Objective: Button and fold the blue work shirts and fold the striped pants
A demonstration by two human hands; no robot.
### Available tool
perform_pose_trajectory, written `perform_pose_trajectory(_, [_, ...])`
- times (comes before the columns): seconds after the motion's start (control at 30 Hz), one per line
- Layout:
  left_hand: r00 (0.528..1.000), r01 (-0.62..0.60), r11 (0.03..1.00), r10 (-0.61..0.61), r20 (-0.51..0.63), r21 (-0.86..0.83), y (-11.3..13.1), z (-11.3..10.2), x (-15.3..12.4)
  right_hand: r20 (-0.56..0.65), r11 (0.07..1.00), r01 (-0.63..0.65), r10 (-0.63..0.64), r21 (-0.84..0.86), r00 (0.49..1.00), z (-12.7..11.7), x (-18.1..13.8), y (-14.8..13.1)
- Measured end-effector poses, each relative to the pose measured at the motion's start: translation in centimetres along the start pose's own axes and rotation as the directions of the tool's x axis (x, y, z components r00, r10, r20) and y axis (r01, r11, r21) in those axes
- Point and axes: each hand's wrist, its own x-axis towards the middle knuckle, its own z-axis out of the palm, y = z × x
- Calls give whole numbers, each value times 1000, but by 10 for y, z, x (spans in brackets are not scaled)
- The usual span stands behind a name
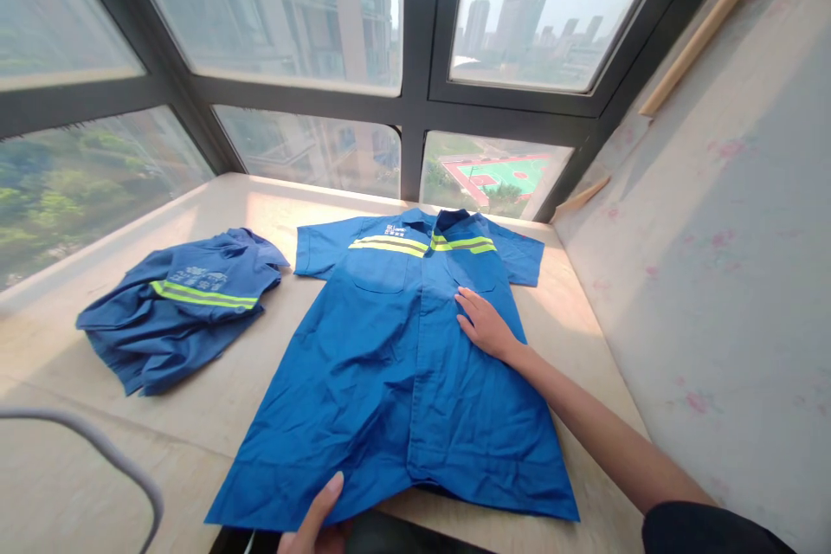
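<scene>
A blue short-sleeved work shirt (363, 355) lies spread front side up, collar toward the window. Yellow-green reflective bands cross its chest, with white print above the band on the left. My right hand (486, 325) rests flat on the shirt beside the button placket, below the chest pocket, fingers stretched out. At the near hem my left hand (315, 524) has its thumb on top of the cloth and its other fingers mostly hidden underneath, gripping the edge. The body of the shirt shows wrinkles, mainly left of the placket.
A second blue garment (188, 303) with a reflective band lies folded and crumpled on the left of the pale wooden surface (590, 381). A grey cable (110, 454) curves in at the lower left. Windows (305, 147) stand behind; a papered wall (714, 277) bounds the right.
</scene>
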Motion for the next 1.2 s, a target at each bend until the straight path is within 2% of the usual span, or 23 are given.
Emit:
perform_pose_trajectory(0.23, [997,-48,999,48,-60,7,-4,36,7,24,967,-171,179,-191,984,-4,-9,-2])
perform_pose_trajectory(0.43, [963,-235,972,231,-136,-13,10,75,34,-18,926,-294,299,-238,954,-9,-11,8])
perform_pose_trajectory(0.57, [960,-251,968,249,-129,8,8,79,34,-53,931,-306,302,-197,952,-6,-8,18])
perform_pose_trajectory(0.7, [948,-269,962,274,-161,52,-2,73,21,10,953,-298,299,-61,954,-6,-8,30])
perform_pose_trajectory(0.77, [965,-250,968,250,-81,3,-8,72,13,61,959,-276,273,62,960,-11,-13,36])
perform_pose_trajectory(0.83, [978,-175,984,179,110,-43,-14,74,6,87,946,-266,253,188,963,-19,-22,38])
perform_pose_trajectory(0.9, [959,-75,997,75,273,-10,-22,76,2,86,921,-276,263,276,961,-31,-35,35])
perform_pose_trajectory(0.93, [950,-33,999,21,311,32,-26,77,1,80,910,-284,272,301,959,-37,-43,31])
perform_pose_trajectory(1.07, [954,39,978,-98,283,207,-39,81,1,74,898,-284,276,336,958,-57,-81,-1])
perform_pose_trajectory(1.2, [958,92,975,-143,248,203,-42,84,3,144,918,-221,183,328,973,-71,-123,-44])
